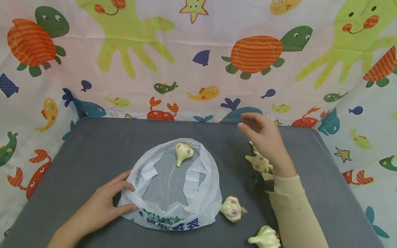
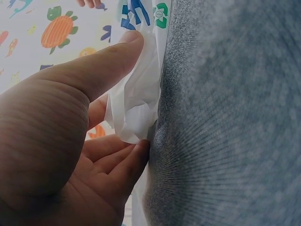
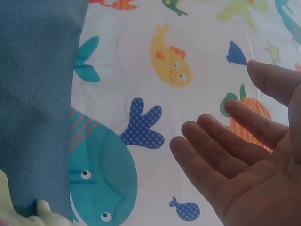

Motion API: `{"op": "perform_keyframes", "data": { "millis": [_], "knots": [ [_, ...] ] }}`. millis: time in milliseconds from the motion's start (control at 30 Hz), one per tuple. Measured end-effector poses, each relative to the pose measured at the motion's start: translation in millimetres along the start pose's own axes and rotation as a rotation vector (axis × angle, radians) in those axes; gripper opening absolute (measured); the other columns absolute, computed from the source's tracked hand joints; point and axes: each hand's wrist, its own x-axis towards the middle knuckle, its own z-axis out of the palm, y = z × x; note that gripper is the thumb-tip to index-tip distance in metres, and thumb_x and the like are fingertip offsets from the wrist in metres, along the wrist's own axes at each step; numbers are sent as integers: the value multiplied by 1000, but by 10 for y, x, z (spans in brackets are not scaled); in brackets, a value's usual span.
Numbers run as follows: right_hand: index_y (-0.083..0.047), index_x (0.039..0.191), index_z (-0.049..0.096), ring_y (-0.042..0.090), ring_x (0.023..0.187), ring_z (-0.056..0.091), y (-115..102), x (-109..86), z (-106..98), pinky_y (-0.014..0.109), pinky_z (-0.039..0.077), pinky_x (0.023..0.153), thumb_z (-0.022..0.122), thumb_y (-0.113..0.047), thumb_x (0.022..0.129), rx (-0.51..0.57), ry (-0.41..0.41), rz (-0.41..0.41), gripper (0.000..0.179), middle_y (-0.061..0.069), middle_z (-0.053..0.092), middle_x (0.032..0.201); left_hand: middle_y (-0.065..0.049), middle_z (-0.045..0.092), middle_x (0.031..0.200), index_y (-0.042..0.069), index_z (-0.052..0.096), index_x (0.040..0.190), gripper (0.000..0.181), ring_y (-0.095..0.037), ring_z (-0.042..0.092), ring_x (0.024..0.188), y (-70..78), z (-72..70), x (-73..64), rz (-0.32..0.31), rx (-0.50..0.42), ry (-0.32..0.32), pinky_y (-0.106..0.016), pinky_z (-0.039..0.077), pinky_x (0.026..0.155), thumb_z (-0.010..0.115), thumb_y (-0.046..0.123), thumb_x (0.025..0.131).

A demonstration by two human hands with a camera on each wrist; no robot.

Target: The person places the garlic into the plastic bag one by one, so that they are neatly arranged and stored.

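A white plastic bag [image 1: 211, 182] with blue and green print stands with its mouth wide and its rim rolled down. One garlic bulb [image 1: 183, 152] lies inside it, toward the back. At the bag's left side my left hand [image 1: 105, 198] grips the rim, the thumb [image 2: 110, 59] on one face of the plastic and fingers on the other. My right hand [image 1: 266, 137] is raised at the right with loosely bent fingers and holds nothing. Below it more garlic [image 1: 258, 163] lies on the table, partly hidden by the hand and forearm.
Right of the bag sits a garlic bulb [image 1: 231, 208], close to its side. Another bulb [image 1: 265, 237] lies at the front edge of the view, partly behind the sleeve [image 1: 297, 213]. Behind the grey table [image 1: 102, 148] hangs a curtain [image 1: 186, 41] printed with sea animals.
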Motion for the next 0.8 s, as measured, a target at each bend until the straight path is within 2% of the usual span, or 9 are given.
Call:
{"op": "perform_keyframes", "data": {
  "millis": [233, 533, 800],
  "knots": [
    [-9, 146, 66, 29, 128, 68, 41, -7, -70, 56, 50, 110, 72, -37, 108, -20, 42, 12, 48, 11, 70, 141, -9, 57, 159, 35, 67, 111, 48, -34, 62, 135, -10, 20, 20, 16, -7, 1, -3, 30, 105, 102, 34, 78],
    [-8, 145, 66, 32, 133, 64, 141, 0, -119, 62, 47, 112, 71, -43, 107, -48, 88, 57, 52, 11, 68, 143, -8, 58, 158, 36, 66, 111, 50, -33, 64, 131, -25, 37, 4, 32, 18, 14, -4, 32, 103, 102, 33, 77],
    [-8, 146, 65, 32, 132, 64, 238, 16, -196, 59, 50, 110, 69, -47, 107, -53, 80, 94, 55, 11, 67, 144, -9, 58, 157, 36, 66, 111, 51, -34, 63, 132, -33, 44, -14, 36, 7, 21, -3, 30, 104, 103, 30, 76]
  ]
}}
